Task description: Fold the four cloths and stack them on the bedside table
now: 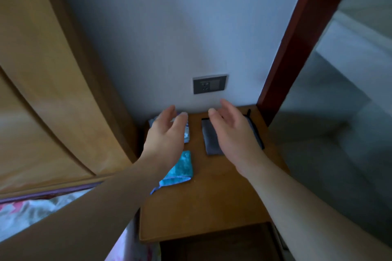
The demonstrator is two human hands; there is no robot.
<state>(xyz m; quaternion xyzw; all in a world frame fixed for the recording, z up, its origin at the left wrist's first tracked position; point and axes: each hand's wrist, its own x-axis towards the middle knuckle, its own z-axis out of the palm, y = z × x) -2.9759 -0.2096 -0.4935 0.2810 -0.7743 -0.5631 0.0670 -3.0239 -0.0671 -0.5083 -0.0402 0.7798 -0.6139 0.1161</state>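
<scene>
I count three folded cloths apart on the bench (pixel 212 197), pale blue cloth (pixel 186 133), turquoise cloth (pixel 180 168) and grey cloth (pixel 210 140), my left hand (pixel 166 135) and right hand (pixel 232 131) hovering above them, fingers (pixel 168 113) straight, holding nothing.

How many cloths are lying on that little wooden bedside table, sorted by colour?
Turquoise cloth: 1
Pale blue cloth: 1
Grey cloth: 1
Total: 3 in view. The right hand covers the far side of the grey one, so I cannot tell whether a fourth lies under it.
</scene>
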